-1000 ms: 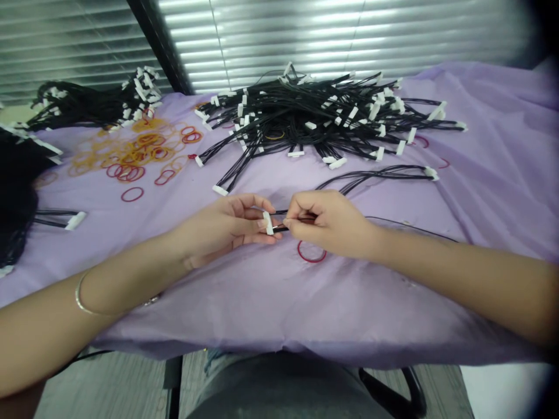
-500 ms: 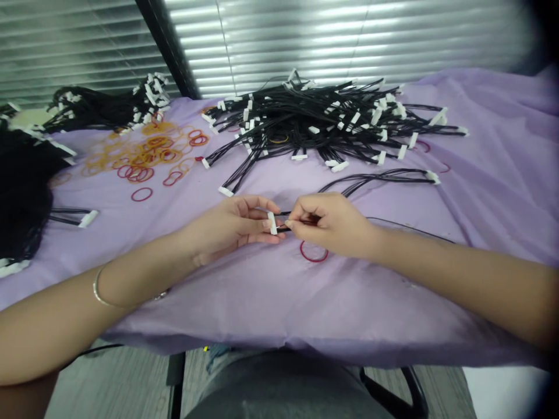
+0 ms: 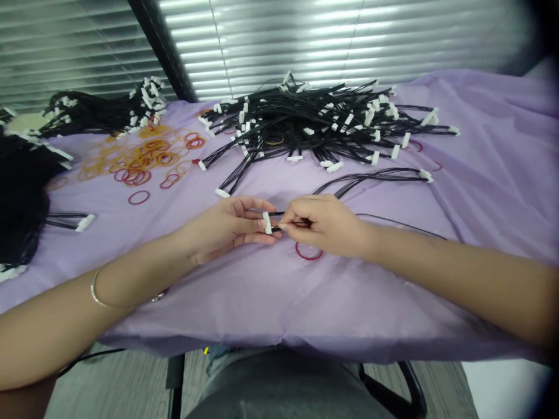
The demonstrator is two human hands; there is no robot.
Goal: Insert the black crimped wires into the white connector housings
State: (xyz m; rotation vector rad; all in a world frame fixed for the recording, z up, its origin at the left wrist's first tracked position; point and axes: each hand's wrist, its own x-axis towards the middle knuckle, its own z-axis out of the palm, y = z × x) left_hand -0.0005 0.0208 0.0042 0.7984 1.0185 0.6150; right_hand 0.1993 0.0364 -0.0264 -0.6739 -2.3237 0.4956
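Between the thumb and fingers of my left hand [image 3: 233, 226] is a white connector [image 3: 266, 223], the end of a wire harness with black wires. My right hand [image 3: 327, 224] is closed in a pinch on a thin black wire just right of the connector, its tip close to the housing. Whether the wire tip sits inside the connector I cannot tell. From under my right hand the harness wires [image 3: 371, 176] run up and right to a second white connector [image 3: 425, 175]. A single thin wire [image 3: 399, 223] trails to the right. A red rubber band [image 3: 309, 258] lies just below my right hand.
A large heap of black wire harnesses [image 3: 314, 131] with white connectors lies at the back of the purple cloth [image 3: 244, 302]. Yellow and red rubber bands [image 3: 151, 154] are scattered left of it. More harness bundles [image 3: 20, 198] are piled at the far left.
The view has shifted slightly, so everything sits a little further left. My right hand keeps its pinch beside the connector, and my left hand still holds it.
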